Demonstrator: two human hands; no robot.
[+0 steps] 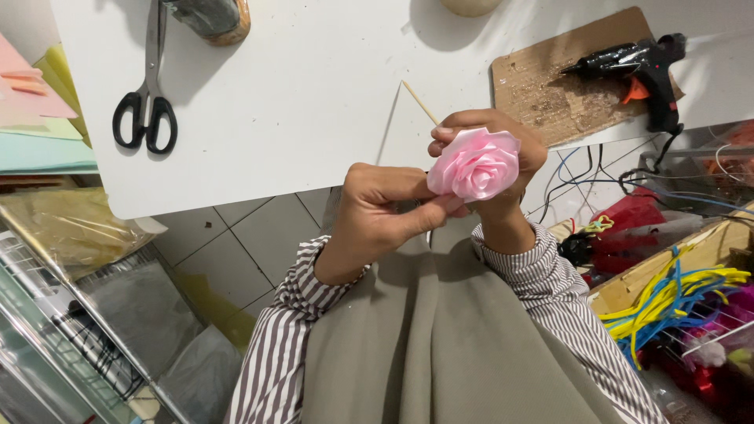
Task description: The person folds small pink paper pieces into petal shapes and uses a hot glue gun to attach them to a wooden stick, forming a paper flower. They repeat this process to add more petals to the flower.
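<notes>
Ribbon folded into a pink rose (474, 163) sits between your two hands, held up just off the edge of the white table (298, 94). Judging by the sheen and the loose layered petals, it is very light, soft and a little slippery, and the folds would likely crush or unwind under a hard pinch. The safest hold looks to be underneath, at the base, where the thin wooden stick (420, 102) pokes out beyond your fingers. Your right hand (503, 149) cups the flower from behind, fingers curled closed around its back and base. Your left hand (385, 212) comes in from below, wrist bent, thumb and forefinger nearly closed on the lower outer petal. Beyond your knuckles lie black scissors (145, 102) and a glue gun (640, 67) on a cardboard scrap (542, 90).
</notes>
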